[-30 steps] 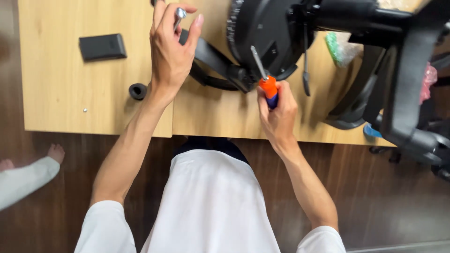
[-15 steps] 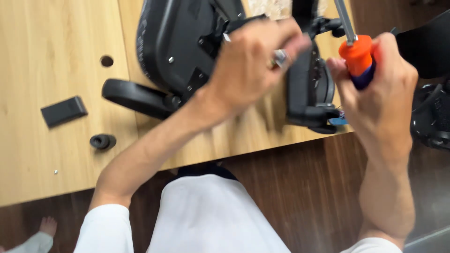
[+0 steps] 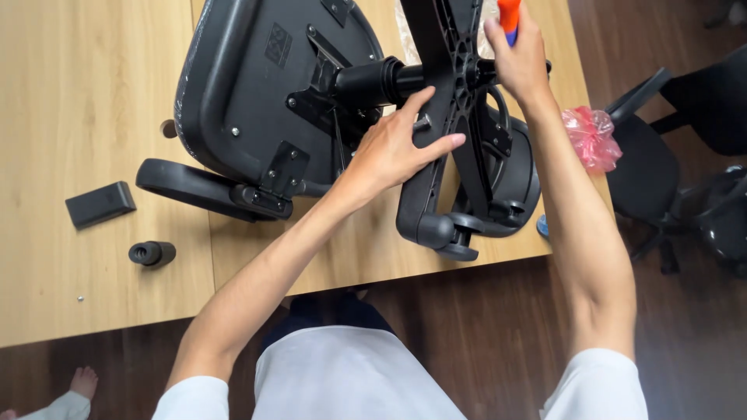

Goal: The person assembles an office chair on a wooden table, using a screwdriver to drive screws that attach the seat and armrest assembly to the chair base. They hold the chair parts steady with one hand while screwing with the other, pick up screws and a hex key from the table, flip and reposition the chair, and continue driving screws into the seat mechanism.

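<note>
Gripping the orange-handled tool (image 3: 510,14) in the right hand (image 3: 517,62), left hand (image 3: 393,152) (fingers spread) pressing the chair base (image 3: 447,101).

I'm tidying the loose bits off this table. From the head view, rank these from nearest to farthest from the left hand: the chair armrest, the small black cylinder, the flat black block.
1. Chair armrest, just left of the left hand.
2. Small black cylinder, lower left, near the table edge.
3. Flat black block, farthest left on the table.

Matt black plastic chair base (image 3: 459,117) – smooth pale wood-grain table (image 3: 78,93)
</note>
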